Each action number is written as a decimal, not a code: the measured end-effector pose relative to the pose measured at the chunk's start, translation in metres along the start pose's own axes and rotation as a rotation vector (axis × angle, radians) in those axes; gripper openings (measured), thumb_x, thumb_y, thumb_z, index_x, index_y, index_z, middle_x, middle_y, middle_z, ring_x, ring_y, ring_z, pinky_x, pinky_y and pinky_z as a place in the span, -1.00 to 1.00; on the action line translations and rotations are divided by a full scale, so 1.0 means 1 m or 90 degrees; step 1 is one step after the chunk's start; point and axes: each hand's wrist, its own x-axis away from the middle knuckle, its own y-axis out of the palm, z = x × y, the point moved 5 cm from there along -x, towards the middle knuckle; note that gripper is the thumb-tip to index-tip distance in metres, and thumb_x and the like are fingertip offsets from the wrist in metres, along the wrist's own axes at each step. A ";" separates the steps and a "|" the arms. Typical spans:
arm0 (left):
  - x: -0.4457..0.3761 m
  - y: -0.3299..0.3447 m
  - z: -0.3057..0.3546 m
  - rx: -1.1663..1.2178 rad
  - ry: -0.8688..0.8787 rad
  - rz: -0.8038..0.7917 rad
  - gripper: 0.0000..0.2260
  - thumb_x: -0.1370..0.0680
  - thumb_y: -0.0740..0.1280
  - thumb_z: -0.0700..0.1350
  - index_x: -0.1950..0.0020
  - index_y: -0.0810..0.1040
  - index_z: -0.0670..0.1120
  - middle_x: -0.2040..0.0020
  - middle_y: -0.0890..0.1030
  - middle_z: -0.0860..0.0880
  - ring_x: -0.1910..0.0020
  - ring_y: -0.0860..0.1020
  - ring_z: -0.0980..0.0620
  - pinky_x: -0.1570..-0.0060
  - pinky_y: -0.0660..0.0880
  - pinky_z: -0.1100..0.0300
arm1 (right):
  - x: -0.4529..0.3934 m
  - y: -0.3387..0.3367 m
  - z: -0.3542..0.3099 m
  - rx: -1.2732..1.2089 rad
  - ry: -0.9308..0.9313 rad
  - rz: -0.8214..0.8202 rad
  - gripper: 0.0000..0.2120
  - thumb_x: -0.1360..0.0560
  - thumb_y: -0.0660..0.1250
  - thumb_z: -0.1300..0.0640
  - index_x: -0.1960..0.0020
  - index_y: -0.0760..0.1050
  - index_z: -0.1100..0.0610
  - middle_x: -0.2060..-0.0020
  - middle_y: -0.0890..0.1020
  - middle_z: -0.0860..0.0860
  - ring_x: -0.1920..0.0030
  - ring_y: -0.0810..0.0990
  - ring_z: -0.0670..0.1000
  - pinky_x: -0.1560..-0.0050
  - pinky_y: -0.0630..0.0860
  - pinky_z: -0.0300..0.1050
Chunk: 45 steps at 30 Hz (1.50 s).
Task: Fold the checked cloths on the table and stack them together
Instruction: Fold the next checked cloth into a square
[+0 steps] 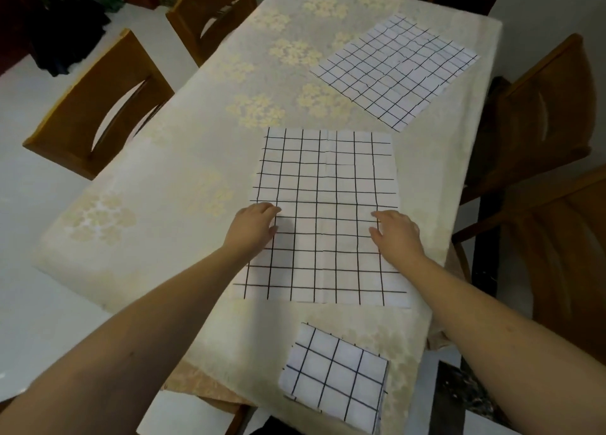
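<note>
Both hands (328,228) flat — fingers spread — at the middle cloth (324,179) side edges.

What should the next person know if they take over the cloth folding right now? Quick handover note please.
Left hand: open, flat on the left edge of the middle white checked cloth.
Right hand: open, flat on its right edge.
Middle cloth: spread flat on the cream floral tablecloth, not folded.
Far white checked cloth: spread flat at the far right, untouched.
Near folded checked cloth: small rectangle at the near edge; it looks done.
Left: fold the middle and far cloths, stack all three.
</note>
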 end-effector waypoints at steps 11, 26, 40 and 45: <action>-0.059 0.014 -0.011 0.046 -0.028 0.062 -0.80 -0.56 0.35 -0.05 -0.17 0.60 -0.02 -0.22 0.56 -0.02 -0.28 0.44 -0.09 -0.22 0.32 0.01 | -0.065 0.014 -0.011 0.006 -0.034 0.042 -0.69 -0.55 0.32 0.09 -0.29 0.51 0.05 -0.25 0.51 0.04 -0.28 0.40 0.10 -0.33 0.19 -0.03; -0.067 0.006 -0.009 0.053 -0.018 0.143 -0.91 -0.59 0.29 -0.18 -0.02 0.58 -0.13 -0.04 0.60 -0.08 -0.07 0.51 -0.13 -0.06 0.36 0.02 | -0.076 0.009 -0.012 0.090 -0.081 0.114 -0.91 -0.59 0.26 0.10 -0.01 0.53 0.06 -0.03 0.56 -0.02 -0.14 0.42 0.06 -0.16 0.14 -0.14; -0.064 -0.123 0.029 -0.044 0.216 0.288 -0.81 -0.58 0.32 -0.19 -0.16 0.59 -0.21 0.07 0.67 -0.20 0.18 0.62 -0.23 0.10 0.50 -0.02 | -0.050 -0.124 -0.029 0.045 -0.224 0.265 -0.86 -0.58 0.28 0.18 -0.09 0.56 0.19 0.06 0.66 0.11 0.04 0.55 0.16 -0.01 0.39 0.02; -0.042 -0.154 0.034 -0.124 0.218 0.318 -0.75 -0.48 0.40 -0.33 -0.12 0.63 -0.13 0.00 0.69 -0.11 0.09 0.62 -0.17 0.00 0.41 0.03 | -0.018 -0.147 -0.024 0.046 -0.268 0.305 -0.73 -0.54 0.27 0.33 -0.21 0.56 0.20 -0.04 0.64 0.14 -0.06 0.54 0.17 -0.07 0.42 -0.03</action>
